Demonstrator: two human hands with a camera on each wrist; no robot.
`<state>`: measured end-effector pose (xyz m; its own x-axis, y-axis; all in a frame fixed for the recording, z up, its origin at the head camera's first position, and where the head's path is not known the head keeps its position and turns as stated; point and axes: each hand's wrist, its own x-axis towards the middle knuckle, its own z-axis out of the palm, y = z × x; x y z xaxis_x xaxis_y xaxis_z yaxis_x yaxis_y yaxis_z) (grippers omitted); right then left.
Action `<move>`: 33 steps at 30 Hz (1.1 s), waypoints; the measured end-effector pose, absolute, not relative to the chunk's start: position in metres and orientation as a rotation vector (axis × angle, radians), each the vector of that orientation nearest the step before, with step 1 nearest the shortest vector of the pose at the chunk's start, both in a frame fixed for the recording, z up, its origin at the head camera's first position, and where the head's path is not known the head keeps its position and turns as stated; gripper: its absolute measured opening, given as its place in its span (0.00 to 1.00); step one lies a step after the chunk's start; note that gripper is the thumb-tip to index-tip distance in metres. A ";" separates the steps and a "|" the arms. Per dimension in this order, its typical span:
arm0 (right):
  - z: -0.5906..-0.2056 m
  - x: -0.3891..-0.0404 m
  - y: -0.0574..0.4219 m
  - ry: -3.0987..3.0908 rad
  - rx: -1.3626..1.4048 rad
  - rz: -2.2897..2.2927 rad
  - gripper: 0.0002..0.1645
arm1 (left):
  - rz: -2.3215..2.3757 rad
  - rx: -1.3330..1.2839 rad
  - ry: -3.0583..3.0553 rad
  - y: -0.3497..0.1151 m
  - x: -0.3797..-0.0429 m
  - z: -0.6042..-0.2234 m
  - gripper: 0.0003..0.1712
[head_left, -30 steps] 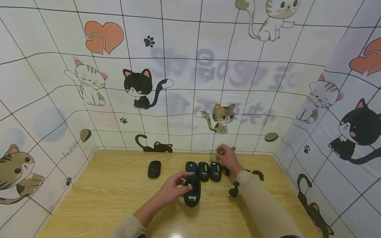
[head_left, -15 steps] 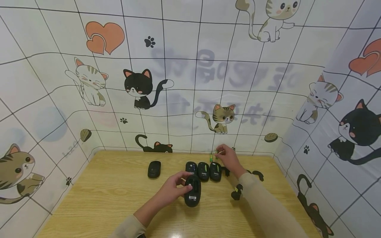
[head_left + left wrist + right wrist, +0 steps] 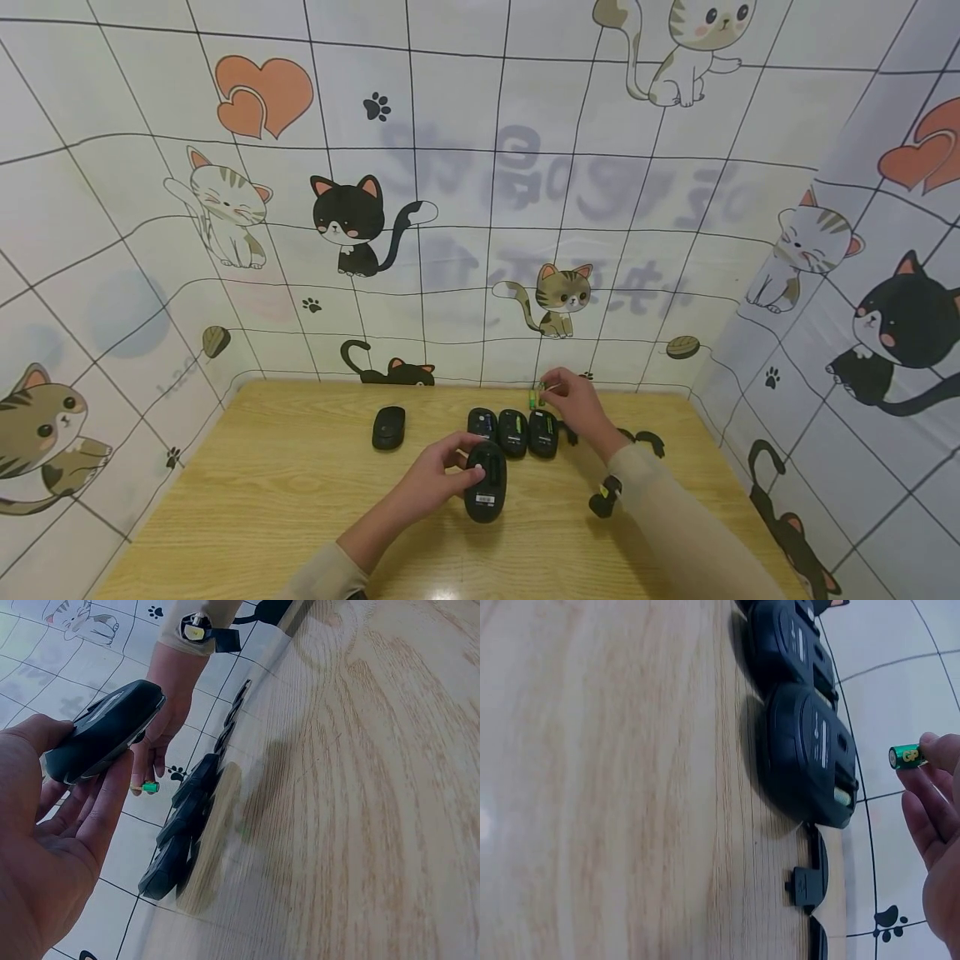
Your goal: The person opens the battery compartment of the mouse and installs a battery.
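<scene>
My left hand [image 3: 431, 477] grips a black computer mouse [image 3: 486, 498] above the table, underside up, with its long battery slot uncovered; the left wrist view shows the thumb on one side and fingers on the other. At the back of the table, my right hand [image 3: 579, 403] pinches a green battery [image 3: 906, 757] between thumb and fingers. Just left of it another green battery [image 3: 533, 399] stands behind the row of mice. Three upturned black mice, the left one [image 3: 482, 423], the middle one [image 3: 513, 432] and the right one [image 3: 543, 433], lie side by side below the right hand.
A single black mouse [image 3: 388, 427] lies further left on the wooden table [image 3: 262, 492]. Dark curved battery covers [image 3: 649, 442] lie right of the row, partly hidden by the right arm; one cover [image 3: 808, 886] shows in the right wrist view. A cat-print cloth [image 3: 465, 250] stands behind the table.
My right hand has shifted slightly left and down with the battery, closer to the standing one, and its wrist has turned outward. The left hand and its mouse have stayed still.
</scene>
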<state>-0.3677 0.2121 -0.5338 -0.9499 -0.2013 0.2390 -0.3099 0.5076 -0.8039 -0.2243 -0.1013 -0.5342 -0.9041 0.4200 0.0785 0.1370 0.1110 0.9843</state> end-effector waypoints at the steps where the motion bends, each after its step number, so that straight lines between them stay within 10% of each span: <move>1: -0.533 -0.366 0.211 -2.627 0.451 1.442 0.13 | 1.878 0.554 2.167 -0.101 -0.224 -0.534 0.25; 33: -0.505 -0.304 0.191 -2.522 0.536 1.680 0.10 | 1.877 0.538 2.157 -0.102 -0.223 -0.533 0.24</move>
<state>-0.3035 0.1912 -0.5047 -0.9374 -0.2500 0.2424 -0.3200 0.3439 -0.8828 -0.2235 -0.1017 -0.5330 -0.9059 0.4186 0.0647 0.1220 0.1116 0.9862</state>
